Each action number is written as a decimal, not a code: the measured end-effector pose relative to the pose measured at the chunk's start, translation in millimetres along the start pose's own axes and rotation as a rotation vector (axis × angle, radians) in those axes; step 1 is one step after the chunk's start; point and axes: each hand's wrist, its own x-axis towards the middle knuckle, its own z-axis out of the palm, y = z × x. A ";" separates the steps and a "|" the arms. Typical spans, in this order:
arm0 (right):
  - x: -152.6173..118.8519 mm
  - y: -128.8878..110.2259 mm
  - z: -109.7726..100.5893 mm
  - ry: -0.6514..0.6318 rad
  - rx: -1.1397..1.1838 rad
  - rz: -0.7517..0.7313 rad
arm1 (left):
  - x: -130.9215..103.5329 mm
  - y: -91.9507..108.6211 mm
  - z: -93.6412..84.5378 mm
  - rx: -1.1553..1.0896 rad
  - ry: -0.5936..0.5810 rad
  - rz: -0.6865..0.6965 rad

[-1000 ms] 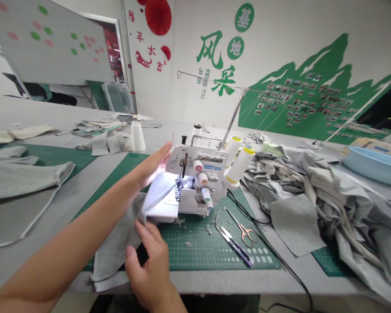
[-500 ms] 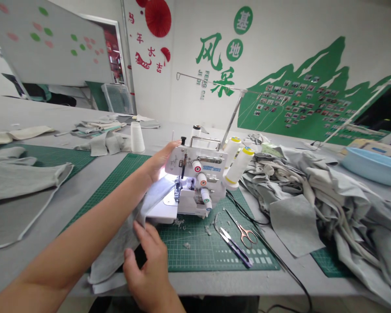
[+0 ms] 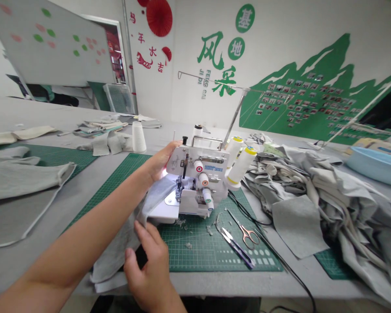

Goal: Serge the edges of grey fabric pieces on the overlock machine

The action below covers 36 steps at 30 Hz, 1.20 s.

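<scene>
A white overlock sewing machine [image 3: 198,174] stands on a green cutting mat [image 3: 195,252], its lamp lit. A piece of grey fabric [image 3: 117,248] runs from the presser foot [image 3: 178,191] down over the machine's left side onto the table. My left hand [image 3: 163,163] rests at the machine's upper left side, above the lit fabric; its fingertips are partly hidden behind the machine. Lower down, my right hand [image 3: 150,265] holds the fabric's right edge with its fingers, the thumb set apart on the near side.
Right of the machine lie small scissors [image 3: 247,237], thread snips [image 3: 237,250] and black cables [image 3: 263,232]. A heap of grey fabric pieces [image 3: 313,187] and a blue basin [image 3: 378,165] are farther right. Thread cones [image 3: 243,167] stand behind; more fabric [image 3: 26,187] lies left.
The view has shifted slightly, so everything sits a little farther right. Both hands and the fabric keep nearly the same places against the machine.
</scene>
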 end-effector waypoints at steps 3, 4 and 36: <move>0.0 0.3 -0.2 0.000 -0.003 0.000 | -0.2 0.3 0.7 -0.005 -0.010 -0.008; -0.2 0.6 -0.2 0.000 -0.004 -0.002 | -0.2 0.3 1.1 -0.006 -0.017 -0.012; 0.3 1.4 -2.5 0.022 -0.019 -0.028 | -93.5 -32.1 -40.5 1.140 -0.014 0.361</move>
